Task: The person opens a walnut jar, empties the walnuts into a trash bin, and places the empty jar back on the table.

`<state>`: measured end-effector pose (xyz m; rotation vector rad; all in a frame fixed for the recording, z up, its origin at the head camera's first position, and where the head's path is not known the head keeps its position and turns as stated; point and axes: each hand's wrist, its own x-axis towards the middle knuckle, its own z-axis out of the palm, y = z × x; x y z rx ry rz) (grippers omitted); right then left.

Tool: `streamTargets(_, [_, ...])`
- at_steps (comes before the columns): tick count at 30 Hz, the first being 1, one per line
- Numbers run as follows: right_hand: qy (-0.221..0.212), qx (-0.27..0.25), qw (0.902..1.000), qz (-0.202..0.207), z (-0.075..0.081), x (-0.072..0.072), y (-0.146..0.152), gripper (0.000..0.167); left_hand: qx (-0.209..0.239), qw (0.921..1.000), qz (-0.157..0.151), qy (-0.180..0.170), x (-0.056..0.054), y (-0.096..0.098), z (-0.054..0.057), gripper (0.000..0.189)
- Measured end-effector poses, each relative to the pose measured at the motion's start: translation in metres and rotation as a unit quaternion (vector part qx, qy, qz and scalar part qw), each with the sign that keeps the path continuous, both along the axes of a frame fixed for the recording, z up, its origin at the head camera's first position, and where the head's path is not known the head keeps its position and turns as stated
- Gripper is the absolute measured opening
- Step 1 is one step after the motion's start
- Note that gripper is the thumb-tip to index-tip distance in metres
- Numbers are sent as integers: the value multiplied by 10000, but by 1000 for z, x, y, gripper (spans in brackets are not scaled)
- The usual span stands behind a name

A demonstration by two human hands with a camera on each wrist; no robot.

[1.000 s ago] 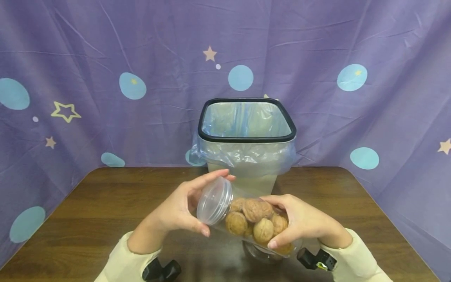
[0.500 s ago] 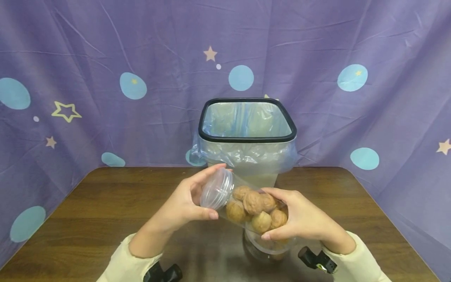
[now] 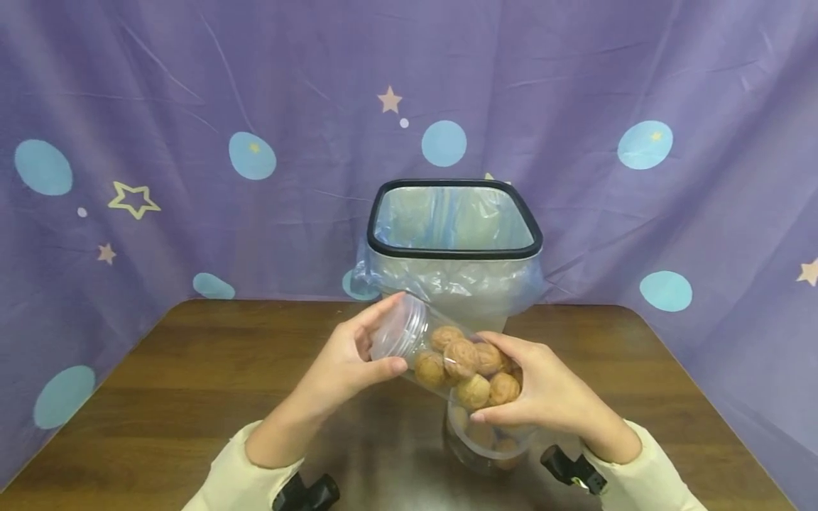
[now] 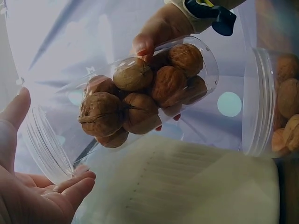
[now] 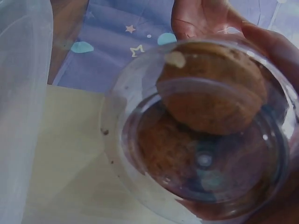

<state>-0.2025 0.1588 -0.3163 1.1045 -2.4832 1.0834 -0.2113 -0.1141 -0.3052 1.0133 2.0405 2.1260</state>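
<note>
A clear plastic jar (image 3: 430, 321) of walnuts (image 3: 461, 358) is held tilted above the table, its ridged lid (image 3: 399, 328) end up to the left. My left hand (image 3: 351, 358) grips the lid between thumb and fingers. Round the lower part of the jar, my right hand (image 3: 543, 376) holds with the thumb in front. The left wrist view shows the walnuts (image 4: 135, 74) lying toward the base and the left hand (image 4: 42, 196) touching the lid. A second clear jar (image 3: 460, 458), also with walnuts, stands on the table below, partly hidden by the held jar.
A pale bin (image 3: 456, 253) with a black rim and bluish liner bag stands behind the jars. The brown wooden table (image 3: 255, 369) extends to both sides. A purple curtain (image 3: 307, 142) hangs behind it.
The held jar has risen, moved slightly away, and tilted more steeply, lid end upward. Both hands moved with it, so more of the second jar shows. The head view shifted slightly.
</note>
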Motion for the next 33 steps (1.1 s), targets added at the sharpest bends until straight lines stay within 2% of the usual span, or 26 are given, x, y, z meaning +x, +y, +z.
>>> streamTargets(6, [-129,-105,9999,33,-3,-1,4,72,-310,9990,-51,326,0,0,0,110])
streamTargets(11, [-318,-165,9993,66,-5,-1,11,73,-632,9957,-24,679,-1,-3,1,110])
streamTargets(14, [-437,-279,9983,248,-4,-2,16,71,-663,9936,-151,904,-3,-5,1,109])
streamTargets(19, [-768,-418,9919,919,-6,-6,20,63,-341,9867,-931,1289,-10,-10,0,108])
streamTargets(21, [-905,-379,9890,1108,-6,-6,21,63,-303,9806,-1226,1496,-13,-12,1,108])
streamTargets(25, [-908,-253,9866,1332,-7,-6,23,67,-487,9671,-1627,1892,-16,-16,4,108])
streamTargets(33, [-1392,-428,9704,1925,-12,-7,21,65,-440,9485,-2374,2051,-22,-18,3,105])
